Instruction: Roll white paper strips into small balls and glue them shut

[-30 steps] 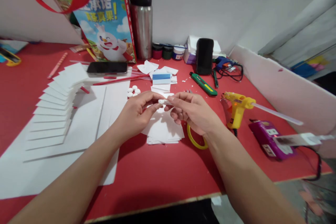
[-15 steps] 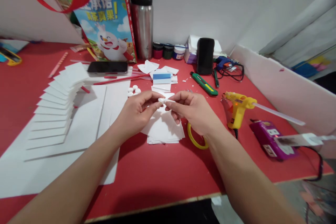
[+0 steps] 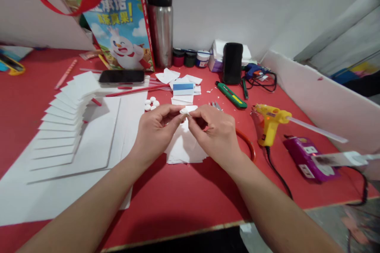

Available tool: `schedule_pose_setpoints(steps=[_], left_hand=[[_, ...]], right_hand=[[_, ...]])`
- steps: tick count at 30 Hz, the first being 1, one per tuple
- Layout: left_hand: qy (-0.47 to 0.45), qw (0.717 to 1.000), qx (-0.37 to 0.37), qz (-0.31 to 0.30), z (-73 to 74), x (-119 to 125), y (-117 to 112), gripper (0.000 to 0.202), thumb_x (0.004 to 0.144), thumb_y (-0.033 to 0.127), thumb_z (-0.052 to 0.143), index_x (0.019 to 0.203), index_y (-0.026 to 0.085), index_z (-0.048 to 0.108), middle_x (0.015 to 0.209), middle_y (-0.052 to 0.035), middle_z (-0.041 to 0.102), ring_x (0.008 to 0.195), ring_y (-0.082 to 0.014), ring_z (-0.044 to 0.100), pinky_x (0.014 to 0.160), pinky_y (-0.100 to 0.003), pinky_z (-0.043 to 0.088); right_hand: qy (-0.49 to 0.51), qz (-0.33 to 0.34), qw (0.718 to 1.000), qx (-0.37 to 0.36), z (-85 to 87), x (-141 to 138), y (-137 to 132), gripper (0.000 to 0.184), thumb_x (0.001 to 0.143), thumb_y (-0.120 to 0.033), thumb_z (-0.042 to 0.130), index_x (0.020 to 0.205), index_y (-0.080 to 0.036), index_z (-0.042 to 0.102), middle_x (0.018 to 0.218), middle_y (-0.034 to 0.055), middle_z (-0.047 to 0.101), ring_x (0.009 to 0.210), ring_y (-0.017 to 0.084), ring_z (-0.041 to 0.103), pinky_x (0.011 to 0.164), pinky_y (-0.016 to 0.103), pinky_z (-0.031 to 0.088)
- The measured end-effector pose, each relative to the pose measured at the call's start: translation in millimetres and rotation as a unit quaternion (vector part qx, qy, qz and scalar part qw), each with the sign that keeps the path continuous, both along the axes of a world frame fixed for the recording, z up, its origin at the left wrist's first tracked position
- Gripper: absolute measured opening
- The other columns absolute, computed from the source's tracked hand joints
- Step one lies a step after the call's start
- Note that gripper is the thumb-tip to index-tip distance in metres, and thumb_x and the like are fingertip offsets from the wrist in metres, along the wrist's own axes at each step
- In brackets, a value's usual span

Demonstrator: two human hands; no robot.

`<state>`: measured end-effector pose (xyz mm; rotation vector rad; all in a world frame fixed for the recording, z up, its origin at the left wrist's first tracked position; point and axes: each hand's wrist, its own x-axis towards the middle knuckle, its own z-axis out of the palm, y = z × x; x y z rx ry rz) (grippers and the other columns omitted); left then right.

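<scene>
Over the middle of the table, my left hand (image 3: 157,126) pinches a small white paper roll (image 3: 184,111) between thumb and forefinger. My right hand (image 3: 215,128) is closed at the roll's right side, its thumb and fingertips gripping the paper there. Below both hands lies a stack of white paper pieces (image 3: 184,146). Several small white round pieces (image 3: 152,104) sit just beyond my left hand. Partly covered by my right hand and wrist is a pair of scissors (image 3: 217,106), with grey tips showing beyond and an orange handle loop to the right.
A fanned white card structure (image 3: 59,126) stands on white sheets at left. To the right are a yellow glue gun (image 3: 270,122), a purple box (image 3: 308,158) and a green utility knife (image 3: 230,95). A phone (image 3: 121,76), steel flask (image 3: 160,23) and paint jars (image 3: 190,58) stand behind.
My right hand has turned over the roll, its fingers curling inward and its wrist shifting slightly. The yellow loop beside it is now hidden, while an orange loop and grey tips show.
</scene>
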<state>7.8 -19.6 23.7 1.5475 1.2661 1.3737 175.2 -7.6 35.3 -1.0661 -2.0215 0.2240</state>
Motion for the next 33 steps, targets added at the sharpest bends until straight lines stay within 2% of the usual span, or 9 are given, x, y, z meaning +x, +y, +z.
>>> schedule_pose_setpoints(steps=[3, 7, 14, 22, 25, 27, 29, 31, 33], left_hand=[[0.027, 0.999, 0.018, -0.013, 0.3, -6, 3, 0.021, 0.086, 0.026, 0.075, 0.105, 0.016, 0.078, 0.089, -0.0055, 0.078, 0.079, -0.0171, 0.071, 0.075, -0.028, 0.055], [0.067, 0.994, 0.068, -0.053, 3.0, -12, 8, 0.022, 0.087, 0.020, 0.073, 0.108, 0.019, 0.079, 0.090, -0.0041, 0.077, 0.081, -0.0160, 0.067, 0.075, -0.028, 0.053], [0.057, 0.996, 0.019, -0.069, -0.1, -11, 6, 0.018, 0.090, 0.026, 0.070, 0.104, 0.017, 0.075, 0.090, -0.0036, 0.074, 0.080, -0.0149, 0.065, 0.074, -0.026, 0.051], [0.053, 0.995, 0.031, -0.078, 2.3, -12, 6, 0.012, 0.088, 0.027, 0.073, 0.094, 0.016, 0.073, 0.085, -0.0033, 0.073, 0.077, -0.0151, 0.066, 0.071, -0.026, 0.052], [0.058, 0.992, 0.040, -0.103, 2.2, -13, 9, 0.014, 0.089, 0.026, 0.072, 0.100, 0.018, 0.075, 0.093, -0.0050, 0.075, 0.084, -0.0163, 0.068, 0.077, -0.027, 0.053], [0.063, 0.990, 0.043, -0.116, 1.9, -15, 10, 0.015, 0.090, 0.025, 0.071, 0.102, 0.018, 0.076, 0.095, -0.0049, 0.076, 0.086, -0.0165, 0.069, 0.080, -0.027, 0.054], [0.053, 0.990, 0.028, -0.124, 1.2, -16, 11, 0.015, 0.091, 0.026, 0.070, 0.102, 0.018, 0.076, 0.093, -0.0044, 0.077, 0.086, -0.0167, 0.070, 0.080, -0.027, 0.054], [0.038, 0.991, 0.007, -0.130, 0.3, -17, 12, 0.017, 0.091, 0.027, 0.069, 0.104, 0.019, 0.076, 0.094, -0.0043, 0.077, 0.085, -0.0172, 0.071, 0.080, -0.028, 0.055], [0.047, 0.990, 0.008, -0.131, -0.3, -18, 13, 0.017, 0.092, 0.026, 0.068, 0.105, 0.019, 0.076, 0.094, -0.0039, 0.077, 0.086, -0.0169, 0.071, 0.081, -0.028, 0.054]], right_hand=[[-0.007, 0.029, 0.999, 0.016, 1.1, 3, 2, 0.012, 0.090, -0.013, 0.061, 0.079, -0.018, 0.065, 0.071, 0.0008, 0.066, 0.064, 0.012, 0.057, 0.065, 0.028, 0.043], [0.007, 0.052, 0.998, -0.027, 5.0, 5, 4, 0.014, 0.089, -0.011, 0.060, 0.079, -0.020, 0.065, 0.073, -0.0003, 0.068, 0.066, 0.012, 0.058, 0.064, 0.027, 0.042], [0.008, 0.050, 0.998, -0.025, 4.7, 6, 5, 0.011, 0.089, -0.013, 0.061, 0.081, -0.018, 0.066, 0.073, 0.0006, 0.068, 0.066, 0.012, 0.059, 0.064, 0.026, 0.042], [-0.003, 0.085, 0.996, -0.002, 4.3, 9, 7, 0.013, 0.091, -0.012, 0.058, 0.081, -0.018, 0.064, 0.072, 0.0007, 0.065, 0.065, 0.012, 0.055, 0.064, 0.026, 0.042], [-0.004, 0.095, 0.995, -0.028, 5.9, 11, 7, 0.013, 0.090, -0.013, 0.058, 0.080, -0.018, 0.065, 0.073, 0.0014, 0.066, 0.065, 0.012, 0.056, 0.064, 0.027, 0.043], [0.020, 0.091, 0.992, -0.089, 8.7, 11, 7, 0.011, 0.089, -0.017, 0.061, 0.080, -0.018, 0.066, 0.071, 0.0012, 0.066, 0.063, 0.012, 0.058, 0.061, 0.027, 0.044], [0.094, 0.085, 0.969, -0.212, 12.2, 11, 8, 0.010, 0.089, -0.023, 0.064, 0.080, -0.018, 0.065, 0.064, -0.0004, 0.064, 0.056, 0.012, 0.058, 0.054, 0.026, 0.045], [0.200, 0.081, 0.910, -0.354, 15.1, 10, 9, 0.019, 0.090, -0.035, 0.065, 0.080, -0.019, 0.063, 0.060, -0.0015, 0.063, 0.047, 0.012, 0.058, 0.045, 0.025, 0.045], [0.283, 0.083, 0.841, -0.453, 15.8, 9, 10, 0.030, 0.090, -0.046, 0.066, 0.079, -0.019, 0.061, 0.065, 0.0003, 0.067, 0.045, 0.012, 0.060, 0.041, 0.024, 0.046]])
